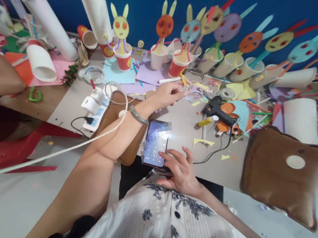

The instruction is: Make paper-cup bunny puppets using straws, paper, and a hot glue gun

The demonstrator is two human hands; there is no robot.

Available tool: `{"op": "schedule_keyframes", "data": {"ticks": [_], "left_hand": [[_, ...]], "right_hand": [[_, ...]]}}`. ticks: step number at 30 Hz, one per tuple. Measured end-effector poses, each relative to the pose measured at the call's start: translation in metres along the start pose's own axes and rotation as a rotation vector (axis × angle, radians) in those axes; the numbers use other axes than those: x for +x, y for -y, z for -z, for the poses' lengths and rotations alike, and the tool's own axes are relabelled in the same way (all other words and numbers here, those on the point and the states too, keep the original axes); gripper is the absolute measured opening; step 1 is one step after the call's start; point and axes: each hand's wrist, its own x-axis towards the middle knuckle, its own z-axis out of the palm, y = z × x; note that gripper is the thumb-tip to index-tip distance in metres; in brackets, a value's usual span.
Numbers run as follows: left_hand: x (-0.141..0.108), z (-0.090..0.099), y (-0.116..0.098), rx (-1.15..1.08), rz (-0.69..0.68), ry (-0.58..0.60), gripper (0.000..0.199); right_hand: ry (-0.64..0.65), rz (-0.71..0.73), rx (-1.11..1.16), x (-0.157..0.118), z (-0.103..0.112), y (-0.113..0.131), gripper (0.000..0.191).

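Our right hand (180,170) is loosely spread at the lower right of the phone (154,146), with bent fingers that seem to touch or hover just above its screen; it is not gripping anything that we can see. The phone lies tilted in front of us, near the edge of the tabletop (187,125). Its screen is lit and shows rows of small marks like a keypad, so we judge that it is on an entry page; part of it is blurred out, and we cannot tell whether anything has been keyed in.

Our left hand (168,94) reaches past the phone to the paper scraps (199,91), fingers bent together; we cannot tell whether they pinch anything.

Behind, the cup figures (120,28) look largely assembled: eared paper heads on thin stems, several of them leaning. The scraps are uncleared. The black glue gun (218,108) lies untouched beyond the yellow tube (204,122), and at the right a brown cushion-like bag (278,173) lies apart from both hands.
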Motion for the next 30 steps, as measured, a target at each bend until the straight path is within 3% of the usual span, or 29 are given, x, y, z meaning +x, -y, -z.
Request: {"op": "schedule_keyframes", "data": {"ticks": [11,24,30], "left_hand": [[-0.009,0.005,-0.027,-0.016,0.156,-0.001,0.028],[-0.001,0.0,-0.009,-0.113,0.106,-0.04,0.026],[0.0,0.001,-0.01,-0.108,0.113,-0.031,0.026]], "right_hand": [[-0.052,0.037,0.009,0.002,0.01,-0.009,0.048],[-0.102,0.036,0.035,0.0,0.021,-0.023,0.015],[-0.09,0.032,0.046,0.001,0.018,-0.021,0.015]]}}
